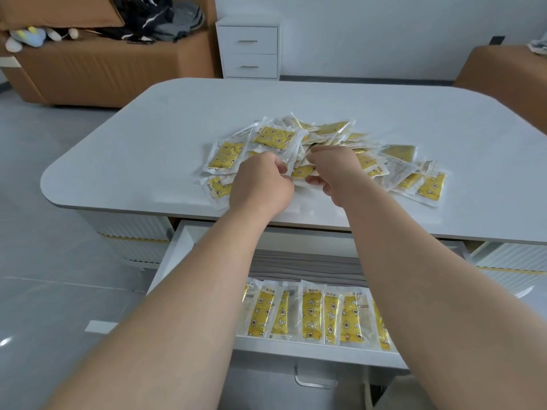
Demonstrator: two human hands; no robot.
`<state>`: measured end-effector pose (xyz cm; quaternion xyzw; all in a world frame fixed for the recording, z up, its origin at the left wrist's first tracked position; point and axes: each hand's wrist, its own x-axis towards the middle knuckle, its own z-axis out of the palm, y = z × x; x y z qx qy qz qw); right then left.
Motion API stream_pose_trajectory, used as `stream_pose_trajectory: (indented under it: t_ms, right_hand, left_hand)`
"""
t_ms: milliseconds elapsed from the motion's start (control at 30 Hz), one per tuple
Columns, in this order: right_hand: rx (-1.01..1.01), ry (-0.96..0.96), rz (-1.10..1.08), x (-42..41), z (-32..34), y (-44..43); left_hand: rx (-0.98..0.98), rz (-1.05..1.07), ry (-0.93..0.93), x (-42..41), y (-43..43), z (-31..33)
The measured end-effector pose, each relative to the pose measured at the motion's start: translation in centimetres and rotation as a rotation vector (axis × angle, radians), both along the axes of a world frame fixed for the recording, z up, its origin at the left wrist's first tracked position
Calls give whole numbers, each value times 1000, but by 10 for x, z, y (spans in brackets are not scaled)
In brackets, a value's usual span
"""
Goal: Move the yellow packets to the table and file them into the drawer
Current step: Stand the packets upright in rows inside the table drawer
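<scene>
Left hand: our left hand (260, 184) is curled into the near side of the heap, fingers closed on packets (273, 137).
Right hand: our right hand (337, 173), just beside it, pinches packets from the same heap between thumb and fingers.
Packets: flat yellow sachets in clear wrappers, overlapping loosely.
Handling: we judge them light, thin, floppy and slick, so a handful may fan out or slip.
Hold: we would pinch a small squared stack across its middle, not by the clear edges.
Worktop: the white worktop (148, 137) carries the heap.
Drawer: the drawer (177, 247) is open below us, with a row (310, 313) already filed upright along its front.
</scene>
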<state>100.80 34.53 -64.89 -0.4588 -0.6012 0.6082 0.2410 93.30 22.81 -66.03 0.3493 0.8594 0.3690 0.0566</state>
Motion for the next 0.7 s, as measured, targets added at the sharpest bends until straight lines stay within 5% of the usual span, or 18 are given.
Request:
stream_pose_trajectory:
  t_ms: [267, 533, 700]
  right_hand:
    - [107, -84, -17, 7, -4, 0]
    - [246, 2, -379, 37, -2, 12]
    - [95, 83, -485, 56, 2, 17]
  left_hand:
    - [7, -6, -15, -3, -4, -3]
    - [1, -103, -85, 11, 0, -5]
    - [19, -162, -211, 25, 6, -6]
